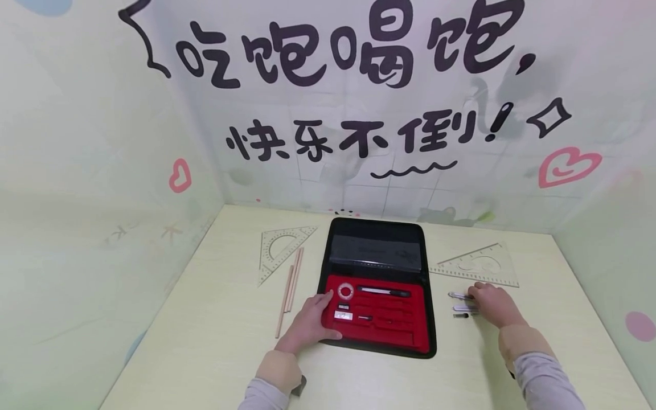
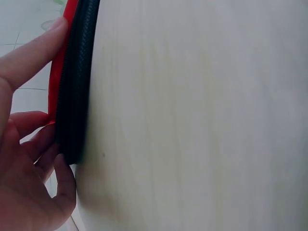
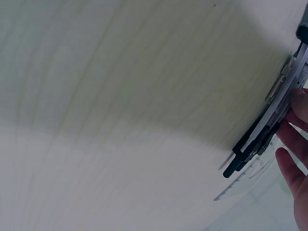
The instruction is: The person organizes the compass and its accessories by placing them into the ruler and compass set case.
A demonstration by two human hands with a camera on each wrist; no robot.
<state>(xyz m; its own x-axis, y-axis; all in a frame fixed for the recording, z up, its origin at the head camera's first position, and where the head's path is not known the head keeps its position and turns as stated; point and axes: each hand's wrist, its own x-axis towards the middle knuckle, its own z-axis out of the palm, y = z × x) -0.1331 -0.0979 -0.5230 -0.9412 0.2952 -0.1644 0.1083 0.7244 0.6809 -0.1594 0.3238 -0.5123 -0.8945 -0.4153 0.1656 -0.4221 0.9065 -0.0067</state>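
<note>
A black zip case [image 1: 431,319] lies unfolded, its red insert [image 1: 379,333] facing up. My left hand [image 1: 307,323] rests on the case's left near corner, thumb and fingers spread along the rim. In the left wrist view, the fingertips touch the zip edge [image 2: 77,86] and red lining. Right of the case, my right hand [image 1: 493,304] pinches a slim silver-and-black compass [image 3: 269,127]. Beside it in the head view lie a silver tool [image 1: 463,308] and a short dark-ended piece [image 1: 460,315]. My fingers hide part of this group.
The insert holds a round tape-like ring [image 1: 345,291], a utility knife [image 1: 383,291], a sharpener [image 1: 343,306] and a white eraser [image 1: 343,315]. Left of the case lie a clear set square [image 1: 266,253] and several wooden pencils [image 1: 285,302]. Another set square [image 1: 482,278] lies at right.
</note>
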